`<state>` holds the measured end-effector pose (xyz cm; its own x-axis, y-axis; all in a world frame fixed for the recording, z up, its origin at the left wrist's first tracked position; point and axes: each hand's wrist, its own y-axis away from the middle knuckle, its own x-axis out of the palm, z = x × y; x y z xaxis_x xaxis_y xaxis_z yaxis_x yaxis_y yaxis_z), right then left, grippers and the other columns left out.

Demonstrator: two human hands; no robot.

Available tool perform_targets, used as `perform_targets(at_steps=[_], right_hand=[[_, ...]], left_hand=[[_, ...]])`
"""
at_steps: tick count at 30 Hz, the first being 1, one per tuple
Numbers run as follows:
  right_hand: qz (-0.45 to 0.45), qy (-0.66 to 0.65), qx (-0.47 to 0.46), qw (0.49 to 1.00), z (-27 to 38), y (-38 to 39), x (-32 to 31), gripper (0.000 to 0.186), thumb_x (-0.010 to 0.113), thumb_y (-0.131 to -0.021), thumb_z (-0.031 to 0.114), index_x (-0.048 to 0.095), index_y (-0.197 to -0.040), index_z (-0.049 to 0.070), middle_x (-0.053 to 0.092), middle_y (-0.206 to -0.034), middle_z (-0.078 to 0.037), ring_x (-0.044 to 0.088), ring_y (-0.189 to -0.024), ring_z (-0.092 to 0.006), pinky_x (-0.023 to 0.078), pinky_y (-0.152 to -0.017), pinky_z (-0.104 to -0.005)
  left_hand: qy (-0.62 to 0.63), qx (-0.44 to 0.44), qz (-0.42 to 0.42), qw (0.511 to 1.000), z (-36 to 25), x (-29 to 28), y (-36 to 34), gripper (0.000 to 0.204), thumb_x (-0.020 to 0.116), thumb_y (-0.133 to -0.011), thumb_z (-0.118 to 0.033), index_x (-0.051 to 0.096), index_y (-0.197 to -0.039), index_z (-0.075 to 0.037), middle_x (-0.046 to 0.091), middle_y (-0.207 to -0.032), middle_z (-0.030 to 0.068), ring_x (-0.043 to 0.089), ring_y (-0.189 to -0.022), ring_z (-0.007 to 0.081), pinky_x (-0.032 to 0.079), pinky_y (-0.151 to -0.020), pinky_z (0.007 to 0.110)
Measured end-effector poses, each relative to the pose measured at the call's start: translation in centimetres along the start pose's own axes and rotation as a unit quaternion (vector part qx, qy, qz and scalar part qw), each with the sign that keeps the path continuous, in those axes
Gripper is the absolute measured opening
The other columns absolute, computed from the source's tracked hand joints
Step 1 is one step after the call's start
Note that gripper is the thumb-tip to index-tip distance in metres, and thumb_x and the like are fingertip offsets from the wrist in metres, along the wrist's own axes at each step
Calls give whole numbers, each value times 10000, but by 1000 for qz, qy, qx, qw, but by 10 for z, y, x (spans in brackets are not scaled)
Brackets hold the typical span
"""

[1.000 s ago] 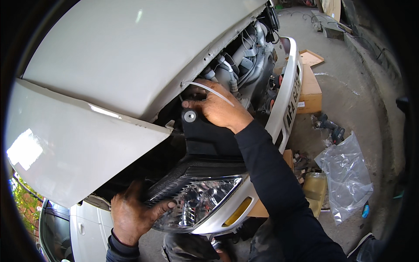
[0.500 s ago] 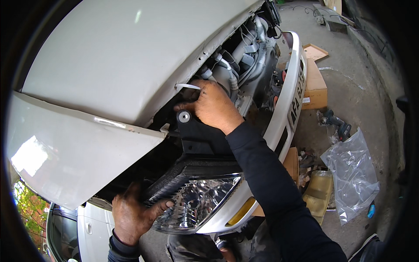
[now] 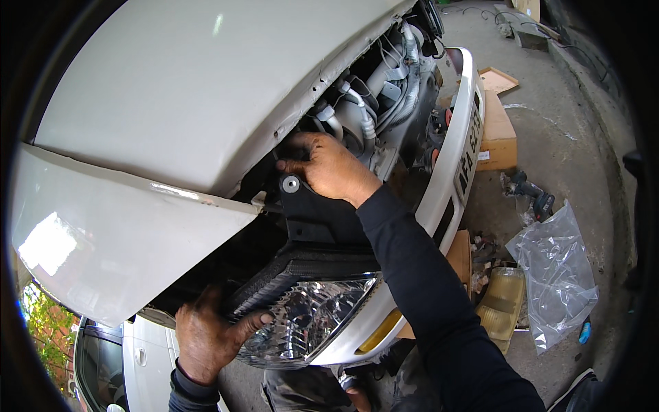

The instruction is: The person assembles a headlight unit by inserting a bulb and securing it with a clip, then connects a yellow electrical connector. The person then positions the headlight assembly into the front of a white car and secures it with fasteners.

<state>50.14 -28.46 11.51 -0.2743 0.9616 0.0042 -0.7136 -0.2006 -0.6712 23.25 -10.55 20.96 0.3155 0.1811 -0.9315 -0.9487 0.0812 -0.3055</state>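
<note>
A clear-lensed headlight (image 3: 309,316) with a black housing sits at the front corner of a white vehicle. My left hand (image 3: 213,336) grips its outer end, thumb across the lens and fingers partly hidden behind the edge. Above the lens rises a black mounting bracket (image 3: 291,184) with a metal-lined hole. My right hand (image 3: 333,165) reaches into the gap behind that bracket, under the edge of the white hood (image 3: 178,89). Its thumb points at the dark opening and its fingers are curled; their tips, and whatever they hold, are hidden.
Pipes and hoses (image 3: 364,113) fill the bay beside my right hand. The white bumper (image 3: 439,199) curves along the front. On the floor lie a cardboard box (image 3: 498,130), a cordless power tool (image 3: 530,194), a plastic bag (image 3: 556,275) and a yellowed lamp (image 3: 501,302). Another person's hand (image 3: 357,398) shows below.
A thin white strip beside my right hand at the hood edge has gone from sight. My right hand has shifted slightly deeper into the gap. My left hand stays on the headlight.
</note>
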Motion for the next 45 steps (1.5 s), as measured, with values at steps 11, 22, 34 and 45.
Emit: perform_targets(at_steps=[11, 22, 34, 45], right_hand=[[-47, -248, 48, 966, 15, 0, 5, 256, 779, -985, 95, 784, -1199, -45, 813, -1125, -138, 743, -1027, -190, 559, -958, -293], [34, -567, 125, 813, 16, 8, -9, 375, 634, -926, -108, 683, -1295, -70, 746, -1151, -134, 740, -1005, -231, 614, -913, -334], [101, -479, 116, 864, 14, 14, -40, 482, 636, -910, -135, 621, -1386, -62, 717, -1167, -129, 726, -1099, -231, 615, -955, -349], [56, -510, 183, 838, 21, 16, -33, 356, 680, -919, -143, 618, -1264, -81, 696, -1155, -173, 782, -988, -314, 666, -822, -351]], left_hand=[[-10, 1, 7, 1000, 0, -6, 4, 878, 878, -711, -747, 757, -1129, 16, 789, -980, 199, 796, -802, 377, 640, -739, 453], [-11, 16, -9, 1000, -3, -10, 7, 911, 869, -711, -758, 723, -1039, 78, 754, -898, 241, 777, -813, 420, 625, -758, 464], [1, 23, -4, 1000, -8, -18, 14, 922, 894, -693, -734, 697, -1066, 86, 751, -886, 234, 770, -773, 395, 620, -734, 439], [5, 9, 21, 1000, -10, -19, 22, 915, 918, -694, -695, 697, -1117, 86, 750, -846, 227, 770, -766, 406, 620, -735, 435]])
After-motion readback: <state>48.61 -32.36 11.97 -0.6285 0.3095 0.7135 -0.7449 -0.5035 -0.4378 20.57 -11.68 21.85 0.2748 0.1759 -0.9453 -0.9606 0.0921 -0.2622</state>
